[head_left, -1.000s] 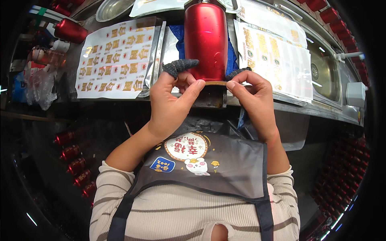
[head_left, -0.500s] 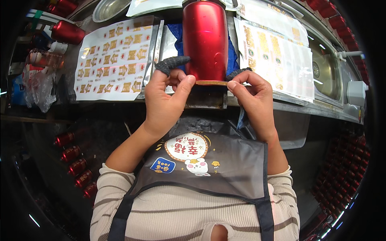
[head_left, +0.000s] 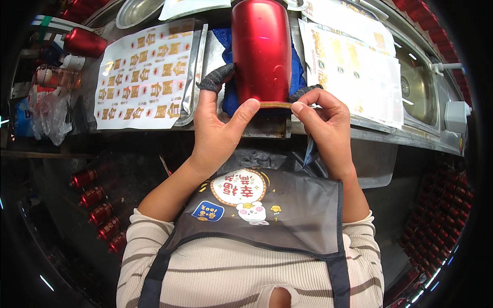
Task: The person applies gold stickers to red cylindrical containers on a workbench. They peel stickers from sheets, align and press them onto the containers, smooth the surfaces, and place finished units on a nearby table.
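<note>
A glossy red metal bottle (head_left: pixel 261 54) lies with its base toward me on a blue cloth (head_left: pixel 227 43). Across its base edge runs a narrow gold strip (head_left: pixel 276 104). My left hand (head_left: pixel 216 123) is spread: its thumb touches the strip's left end, and the index finger, in a black finger sleeve (head_left: pixel 215 78), reaches up against the bottle's left side. At the right end of the base, my right hand (head_left: pixel 324 118) pinches the strip between thumb and a bent finger. A black sleeve (head_left: pixel 303 93) on that hand rests beside the bottle. My left hand's lower fingers are hidden.
A printed gold sticker sheet (head_left: pixel 146 74) lies on a tray to the left; more sheets (head_left: pixel 354 77) lie at right. A metal sink (head_left: pixel 413 84) is beyond them. Another red bottle (head_left: pixel 85 42) and a plastic bag (head_left: pixel 54 115) stand far left. Several red bottles fill both lower sides.
My left hand has loosened from its pinch and spread, its index finger straightening upward along the bottle. The thumb has slid slightly right on the strip. My right hand has barely moved.
</note>
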A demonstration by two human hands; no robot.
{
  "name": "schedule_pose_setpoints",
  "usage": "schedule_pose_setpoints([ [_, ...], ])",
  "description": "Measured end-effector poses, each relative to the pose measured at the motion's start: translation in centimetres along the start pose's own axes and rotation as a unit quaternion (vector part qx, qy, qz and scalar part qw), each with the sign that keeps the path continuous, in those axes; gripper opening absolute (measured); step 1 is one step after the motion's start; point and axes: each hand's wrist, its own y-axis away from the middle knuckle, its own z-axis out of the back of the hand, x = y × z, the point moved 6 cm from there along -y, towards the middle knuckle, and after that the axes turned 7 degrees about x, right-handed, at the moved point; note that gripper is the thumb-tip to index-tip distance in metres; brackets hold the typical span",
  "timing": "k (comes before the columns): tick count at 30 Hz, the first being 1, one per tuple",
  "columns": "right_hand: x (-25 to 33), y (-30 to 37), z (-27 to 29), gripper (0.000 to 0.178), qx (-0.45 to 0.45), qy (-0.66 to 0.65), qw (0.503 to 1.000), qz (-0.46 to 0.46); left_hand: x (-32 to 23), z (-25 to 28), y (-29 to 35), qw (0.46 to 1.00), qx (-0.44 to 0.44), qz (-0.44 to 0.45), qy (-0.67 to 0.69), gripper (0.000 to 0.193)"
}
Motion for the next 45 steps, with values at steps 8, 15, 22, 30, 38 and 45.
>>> schedule_pose_setpoints([
  [8,-0.3,-0.1,-0.1,0.009,-0.014,0.001,1.000,0.007,0.0,-0.3,0.0,1.000,-0.012,-0.007,0.015,0.054],
  [15,-0.7,-0.2,0.0,0.011,-0.027,0.027,0.999,0.003,0.8,-0.2,0.2,0.995,-0.005,0.021,0.099,0.048],
  [22,-0.8,-0.2,0.1,0.013,-0.030,0.055,0.998,0.016,0.1,-0.1,0.5,0.998,0.042,0.022,0.037,0.057],
  [30,-0.6,-0.6,-0.4,0.030,-0.075,0.164,0.983,0.036,-0.4,-1.2,0.1,1.000,0.005,0.002,-0.022,0.063],
  [38,-1.4,-0.8,-0.5,0.030,-0.081,0.138,0.986,0.048,0.3,-0.7,0.1,0.999,0.016,-0.001,-0.030,0.065],
  [45,-1.2,-1.0,-0.5,0.029,-0.087,0.178,0.977,0.083,-1.9,0.1,3.1,0.905,0.036,-0.174,-0.386,0.047],
])
